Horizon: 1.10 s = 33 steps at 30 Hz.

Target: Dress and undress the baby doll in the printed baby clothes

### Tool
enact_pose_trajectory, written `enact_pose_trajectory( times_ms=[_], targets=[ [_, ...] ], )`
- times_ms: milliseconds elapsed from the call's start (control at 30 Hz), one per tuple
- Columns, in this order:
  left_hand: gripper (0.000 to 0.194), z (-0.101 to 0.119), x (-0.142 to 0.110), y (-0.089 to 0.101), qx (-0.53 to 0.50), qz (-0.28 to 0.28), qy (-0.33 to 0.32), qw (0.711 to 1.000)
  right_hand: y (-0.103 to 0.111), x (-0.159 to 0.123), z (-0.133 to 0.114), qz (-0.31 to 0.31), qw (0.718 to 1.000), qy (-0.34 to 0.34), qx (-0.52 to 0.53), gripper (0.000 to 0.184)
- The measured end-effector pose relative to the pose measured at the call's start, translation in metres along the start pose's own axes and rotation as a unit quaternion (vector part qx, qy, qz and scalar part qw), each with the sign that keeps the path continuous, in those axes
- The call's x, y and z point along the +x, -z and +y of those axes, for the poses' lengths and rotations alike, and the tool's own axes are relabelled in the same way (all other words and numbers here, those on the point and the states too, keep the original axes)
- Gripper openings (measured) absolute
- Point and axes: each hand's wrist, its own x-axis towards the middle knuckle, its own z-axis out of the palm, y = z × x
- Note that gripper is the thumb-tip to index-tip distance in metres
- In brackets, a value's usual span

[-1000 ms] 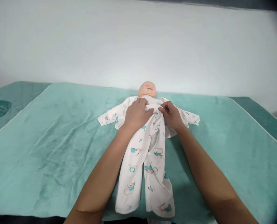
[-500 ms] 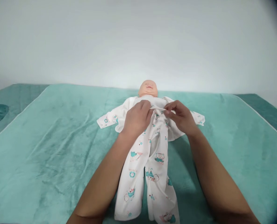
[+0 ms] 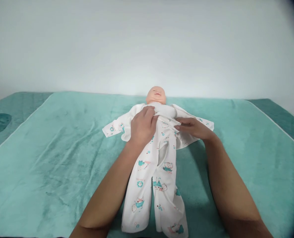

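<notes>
Printed trousers (image 3: 140, 168) cover doll (image 3: 156, 95) to torso; jacket (image 3: 186, 142) open, unfastened; right hand (image 3: 196, 128) fingers pinch waistband (image 3: 170, 121); left hand (image 3: 142, 127) touches waistband, fingers partly hidden, can't tell grip

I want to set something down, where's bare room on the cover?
The cover is bare outside the left forearm and right forearm, back toward the wall; creased on the left. Crowded middle: doll, shirt, trousers, left hand, right hand.
</notes>
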Motion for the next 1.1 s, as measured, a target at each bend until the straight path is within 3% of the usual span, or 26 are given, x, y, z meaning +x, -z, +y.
enact_pose_trajectory(
  times_ms=[133, 233, 367, 467, 633, 800, 933, 1100],
  targets=[
    [0.011, -0.004, 0.004, -0.002, 0.003, -0.020, 0.004, 1.000, -0.018, 0.009, 0.004, 0.095, 0.988, 0.112, 0.052, 0.032],
    [0.008, -0.009, 0.006, -0.004, -0.018, -0.036, -0.026, 0.999, -0.030, 0.016, 0.004, 0.116, 0.987, 0.095, 0.065, 0.032],
    [0.009, -0.012, 0.006, -0.007, -0.040, -0.038, -0.004, 0.998, -0.034, 0.025, 0.002, 0.182, 0.981, 0.060, -0.004, 0.037],
    [0.008, -0.009, 0.004, -0.009, -0.057, -0.040, 0.017, 0.997, -0.031, 0.034, -0.006, 0.176, 0.980, 0.054, -0.072, 0.039],
    [0.008, -0.006, 0.001, -0.009, -0.067, -0.042, 0.057, 0.995, -0.033, 0.062, -0.031, 0.108, 0.959, 0.038, -0.258, 0.037],
    [0.008, -0.021, 0.004, -0.005, -0.173, 0.025, 0.135, 0.975, -0.052, 0.083, -0.041, 0.108, 0.920, -0.013, -0.375, 0.027],
    [0.020, -0.047, 0.011, 0.003, -0.258, 0.054, 0.196, 0.945, -0.060, 0.076, -0.034, 0.154, 0.938, -0.040, -0.309, 0.027],
    [0.016, -0.072, 0.013, 0.000, -0.288, 0.087, 0.222, 0.927, -0.055, 0.064, -0.026, 0.197, 0.975, -0.037, -0.095, 0.031]
  ],
)
